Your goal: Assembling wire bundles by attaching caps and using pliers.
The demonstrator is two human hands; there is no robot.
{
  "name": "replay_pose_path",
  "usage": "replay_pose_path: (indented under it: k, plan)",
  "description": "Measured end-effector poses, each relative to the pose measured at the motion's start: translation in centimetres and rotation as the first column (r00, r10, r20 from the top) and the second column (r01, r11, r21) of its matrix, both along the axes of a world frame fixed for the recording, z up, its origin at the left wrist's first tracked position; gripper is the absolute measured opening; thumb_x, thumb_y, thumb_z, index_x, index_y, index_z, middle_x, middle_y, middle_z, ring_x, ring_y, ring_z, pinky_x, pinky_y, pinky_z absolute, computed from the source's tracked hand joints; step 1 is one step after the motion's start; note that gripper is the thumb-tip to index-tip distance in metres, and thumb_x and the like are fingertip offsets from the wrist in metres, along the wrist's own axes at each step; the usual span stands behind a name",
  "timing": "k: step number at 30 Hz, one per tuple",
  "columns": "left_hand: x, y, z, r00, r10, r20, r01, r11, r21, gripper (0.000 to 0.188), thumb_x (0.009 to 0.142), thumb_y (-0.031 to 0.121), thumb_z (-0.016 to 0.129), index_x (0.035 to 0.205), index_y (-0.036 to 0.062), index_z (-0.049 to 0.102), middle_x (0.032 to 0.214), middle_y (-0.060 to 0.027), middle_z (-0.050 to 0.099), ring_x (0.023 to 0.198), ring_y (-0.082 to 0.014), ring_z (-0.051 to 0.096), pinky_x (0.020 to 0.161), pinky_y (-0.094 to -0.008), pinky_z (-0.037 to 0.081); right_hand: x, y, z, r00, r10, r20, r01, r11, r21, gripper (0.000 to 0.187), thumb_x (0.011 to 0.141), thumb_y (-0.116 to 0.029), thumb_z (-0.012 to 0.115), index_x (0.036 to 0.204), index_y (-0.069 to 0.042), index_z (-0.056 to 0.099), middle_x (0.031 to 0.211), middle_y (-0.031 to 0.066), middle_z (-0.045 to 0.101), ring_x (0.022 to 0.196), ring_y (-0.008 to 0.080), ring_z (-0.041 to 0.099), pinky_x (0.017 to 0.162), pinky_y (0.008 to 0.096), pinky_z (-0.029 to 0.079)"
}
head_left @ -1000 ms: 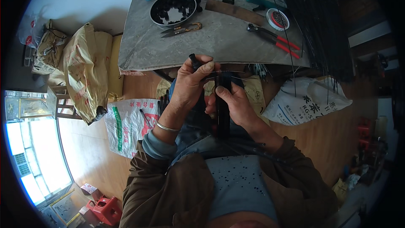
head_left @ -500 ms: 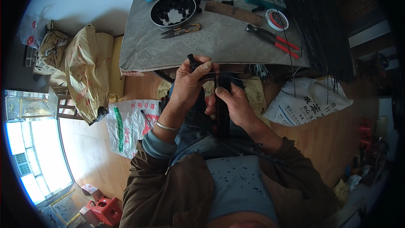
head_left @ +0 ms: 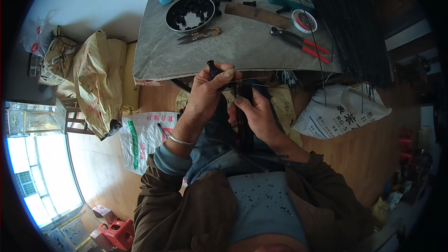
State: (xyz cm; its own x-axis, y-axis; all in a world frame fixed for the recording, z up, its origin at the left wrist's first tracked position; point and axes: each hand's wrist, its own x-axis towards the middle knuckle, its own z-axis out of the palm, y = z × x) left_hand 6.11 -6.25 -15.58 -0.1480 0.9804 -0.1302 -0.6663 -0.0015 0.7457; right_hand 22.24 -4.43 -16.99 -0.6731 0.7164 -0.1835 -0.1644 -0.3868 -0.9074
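My left hand (head_left: 204, 91) is closed on a small black tube-shaped piece (head_left: 212, 68), whose flared end sticks up above the fingers. Two thin wires (head_left: 256, 80) reach rightward from its fingertips; where they begin is hidden. Just right of it and slightly nearer to me, my right hand (head_left: 257, 115) grips a long dark bundle (head_left: 244, 133) with its thumb on top. The bundle hangs down over my lap, too dark to make out its strands. Both hands are just off the near edge of the grey table (head_left: 186, 60).
On the table lie snips (head_left: 200, 36), red-handled pliers (head_left: 303, 45), a metal bowl (head_left: 170, 24) of black parts, a flat wooden strip (head_left: 255, 15) and a round tin (head_left: 304, 21). Long black strands (head_left: 338, 28) overhang the right side. A white sack (head_left: 340, 112) sits below them.
My right hand and the dark bundle have shifted slightly left, closer to my left hand. The left hand keeps its hold on the black piece. The whole view has tilted a little.
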Motion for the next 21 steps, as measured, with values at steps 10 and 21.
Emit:
replay_pose_path:
  k: [10, 21]
  plan:
    - [-0.2, -0.4, 0.1, 0.999, -0.04, 0.036, 0.041, 0.998, -0.039, 0.024, 0.095, 0.014, 0.054, 0.116, 0.0018, 0.057, 0.105, -0.014, 0.065, 0.101, -0.0239, 0.062, 0.09, -0.0358, 0.048, 0.3, 0.0, 0.1, 0.996, -0.055, -0.076, 0.059, 0.997, 0.047, 0.019, 0.096, -0.018, 0.055, 0.104, -0.001, 0.054, 0.079, 0.0063, 0.062, 0.063, 0.0121, 0.061, 0.057, 0.025, 0.05]
    - [1.8, -2.5, 0.4, 0.893, 0.01, -0.45, -0.069, 0.991, -0.116, 0.025, 0.09, 0.009, 0.06, 0.113, -0.0017, 0.059, 0.078, -0.0028, 0.062, 0.063, -0.0075, 0.052, 0.058, -0.0218, 0.042, 0.4, 0.0, -1.3, 0.986, -0.073, -0.149, 0.081, 0.995, 0.051, 0.015, 0.096, -0.016, 0.055, 0.099, -0.001, 0.056, 0.08, 0.004, 0.061, 0.061, 0.0096, 0.058, 0.055, 0.023, 0.049]
